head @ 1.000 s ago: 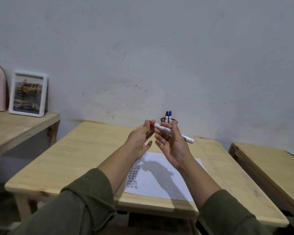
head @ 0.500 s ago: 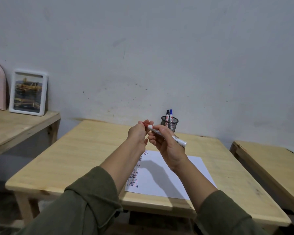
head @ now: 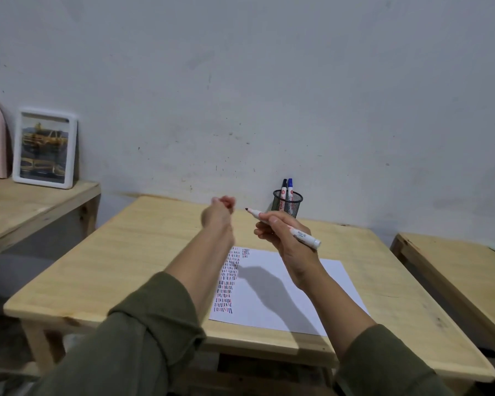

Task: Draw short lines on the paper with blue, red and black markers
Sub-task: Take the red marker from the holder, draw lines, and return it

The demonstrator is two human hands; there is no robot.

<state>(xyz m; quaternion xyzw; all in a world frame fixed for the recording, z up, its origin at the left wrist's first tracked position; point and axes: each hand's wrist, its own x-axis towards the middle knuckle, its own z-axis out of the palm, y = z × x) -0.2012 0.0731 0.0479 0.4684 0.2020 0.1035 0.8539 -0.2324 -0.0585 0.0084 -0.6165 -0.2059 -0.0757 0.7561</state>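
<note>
The cap (head: 226,202) has been pulled off the marker (head: 286,227): a second ago it was still seated on the tip with both hands joined at it, and now the bare tip is exposed. The left hand (head: 217,214) has been drawn away to the left, blurred, with the red cap pinched in its fingertips. The right hand (head: 280,238), with the marker gripped in it, has been shifted slightly right and lower, above the paper (head: 292,292).

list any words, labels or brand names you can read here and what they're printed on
None can be read.
Held marker: bluish print on the barrel, too blurred.
Two markers in the mesh cup: red barrel marks, too small.
Paper: only short drawn strokes, no text.
Framed picture: no lettering visible.
</note>
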